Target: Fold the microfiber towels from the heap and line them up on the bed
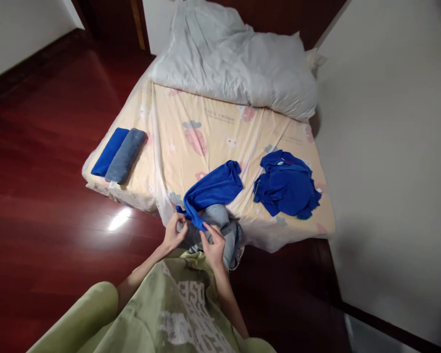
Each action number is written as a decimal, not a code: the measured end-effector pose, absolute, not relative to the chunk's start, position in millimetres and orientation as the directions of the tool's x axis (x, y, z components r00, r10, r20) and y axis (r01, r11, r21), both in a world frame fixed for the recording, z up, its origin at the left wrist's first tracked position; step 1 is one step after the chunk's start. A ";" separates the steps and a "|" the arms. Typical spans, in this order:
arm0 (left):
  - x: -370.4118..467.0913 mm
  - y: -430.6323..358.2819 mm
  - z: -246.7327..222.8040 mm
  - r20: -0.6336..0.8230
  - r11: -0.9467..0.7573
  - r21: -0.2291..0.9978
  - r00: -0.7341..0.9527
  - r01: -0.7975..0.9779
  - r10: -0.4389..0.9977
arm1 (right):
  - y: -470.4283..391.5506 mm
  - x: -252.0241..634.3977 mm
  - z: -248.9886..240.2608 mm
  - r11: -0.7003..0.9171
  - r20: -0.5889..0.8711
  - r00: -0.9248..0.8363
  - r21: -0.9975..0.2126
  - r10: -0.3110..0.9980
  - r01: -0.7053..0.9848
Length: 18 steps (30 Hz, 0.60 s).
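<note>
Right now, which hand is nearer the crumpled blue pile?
Right: the right hand is left of the blue pile, apart from it; the left hand is farther left.

Glossy dark-red floor [51, 206] catches a bright patch of light [120, 219] beside the bed [176, 122], whose pale yellow sheet has a pink print. A bunched grey quilt [235, 63] lies across its far end. A plain pale wall [389, 122] rises at right, above a dark baseboard [382, 323].

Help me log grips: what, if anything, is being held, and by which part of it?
A blue cloth, by its near end: the left hand pinches one corner, the right hand the other.
</note>
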<state>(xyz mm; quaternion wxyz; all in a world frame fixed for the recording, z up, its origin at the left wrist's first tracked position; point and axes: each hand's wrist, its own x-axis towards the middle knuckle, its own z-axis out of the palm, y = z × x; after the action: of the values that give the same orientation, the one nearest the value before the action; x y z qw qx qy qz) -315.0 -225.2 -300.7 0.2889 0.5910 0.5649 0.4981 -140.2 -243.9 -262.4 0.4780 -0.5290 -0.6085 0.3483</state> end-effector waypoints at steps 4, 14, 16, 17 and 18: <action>-313.8 -221.7 -293.5 0.345 -0.323 0.861 0.016 0.392 0.938 | -230.8 -108.7 -255.4 0.245 0.314 0.081 -0.855 0.946 0.457; -294.9 -227.4 -262.0 0.353 -0.420 0.850 0.249 0.318 0.902 | -256.9 -128.0 -216.8 0.220 0.269 0.041 -0.857 0.962 0.467; -296.1 -225.2 -261.4 0.352 -0.433 0.843 0.281 0.318 0.893 | -265.0 -134.2 -208.0 0.227 0.230 -0.039 -0.892 0.972 0.390; -297.9 -223.8 -262.1 0.351 -0.437 0.842 0.294 0.316 0.889 | -268.9 -135.7 -203.7 0.225 0.207 -0.088 -0.914 0.974 0.338; -300.2 -222.2 -263.4 0.345 -0.436 0.843 0.307 0.316 0.887 | -272.7 -136.0 -199.4 0.216 0.186 -0.131 -0.937 0.974 0.276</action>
<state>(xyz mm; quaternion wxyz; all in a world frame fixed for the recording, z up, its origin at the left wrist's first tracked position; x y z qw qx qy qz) -300.2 -222.2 -263.4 0.3378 0.7343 0.4095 0.4231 -136.0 -272.7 -199.4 0.4436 -0.4873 -0.6412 0.3932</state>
